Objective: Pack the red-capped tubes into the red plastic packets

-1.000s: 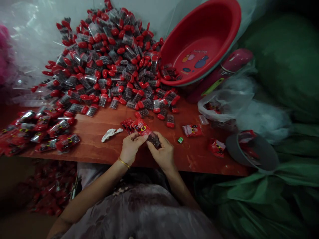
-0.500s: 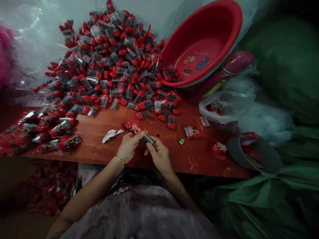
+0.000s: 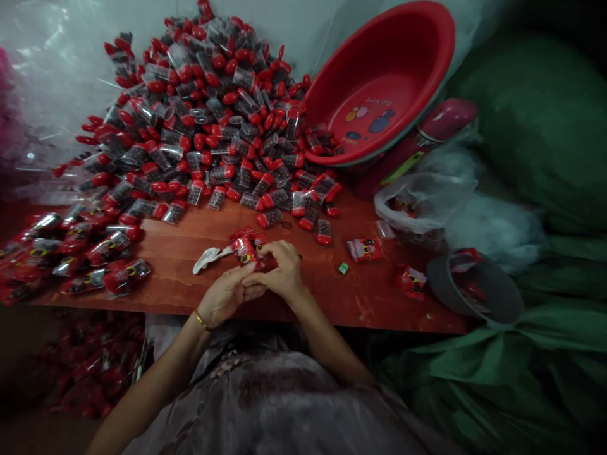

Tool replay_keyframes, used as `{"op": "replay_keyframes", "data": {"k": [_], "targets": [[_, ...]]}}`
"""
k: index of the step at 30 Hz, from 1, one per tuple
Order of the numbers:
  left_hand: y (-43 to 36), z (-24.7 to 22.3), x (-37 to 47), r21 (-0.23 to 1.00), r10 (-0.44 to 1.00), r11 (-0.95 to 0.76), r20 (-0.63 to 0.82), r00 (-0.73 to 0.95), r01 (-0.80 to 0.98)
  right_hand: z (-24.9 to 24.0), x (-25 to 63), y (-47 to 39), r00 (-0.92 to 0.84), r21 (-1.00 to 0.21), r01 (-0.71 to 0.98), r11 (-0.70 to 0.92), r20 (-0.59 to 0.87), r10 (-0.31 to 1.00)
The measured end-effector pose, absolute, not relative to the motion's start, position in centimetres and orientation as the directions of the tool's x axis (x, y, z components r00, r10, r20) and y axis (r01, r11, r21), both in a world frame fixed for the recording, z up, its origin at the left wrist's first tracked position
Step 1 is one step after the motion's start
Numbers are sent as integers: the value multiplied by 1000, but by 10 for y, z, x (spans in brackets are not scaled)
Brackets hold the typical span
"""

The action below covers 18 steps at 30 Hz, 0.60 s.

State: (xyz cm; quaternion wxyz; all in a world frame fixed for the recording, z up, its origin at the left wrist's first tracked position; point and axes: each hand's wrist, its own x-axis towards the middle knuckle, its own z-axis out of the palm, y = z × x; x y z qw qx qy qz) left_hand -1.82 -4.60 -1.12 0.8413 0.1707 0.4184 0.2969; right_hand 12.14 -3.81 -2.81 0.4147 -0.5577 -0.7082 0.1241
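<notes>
My left hand (image 3: 226,296), with a gold bracelet at the wrist, is closed on the lower end of a red printed packet (image 3: 245,250). The fingers of my right hand (image 3: 283,273) curl over the same packet from the right and meet my left fingers. The clear tube part is hidden behind the hands. Just left of the packet lies a crumpled white scrap (image 3: 208,258). Beyond the hands rises a large heap of clear tubes with red caps (image 3: 222,136).
Finished-looking red packets (image 3: 116,246) are piled at left. A red basin (image 3: 379,88) leans at the back right. Further right are a plastic bag (image 3: 427,196), a grey bowl (image 3: 497,294), two red packets (image 3: 364,249) and a small green piece (image 3: 343,268).
The packet has shifted slightly left and now hangs more upright. My left hand moved left and lower; my right hand moved left and up, closing over the packet and covering the tube.
</notes>
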Motion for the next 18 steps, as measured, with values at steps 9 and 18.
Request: {"op": "replay_keyframes", "data": {"k": [9,18], "targets": [[-5,6,-95,665,812,302,-555,-181,-683,-40,208,-14,347,-285,921,-265,295,890],[-18,-39,-67,568,984,-49,167,-56,822,-58,166,-34,-5,-200,978,61,271,963]]}}
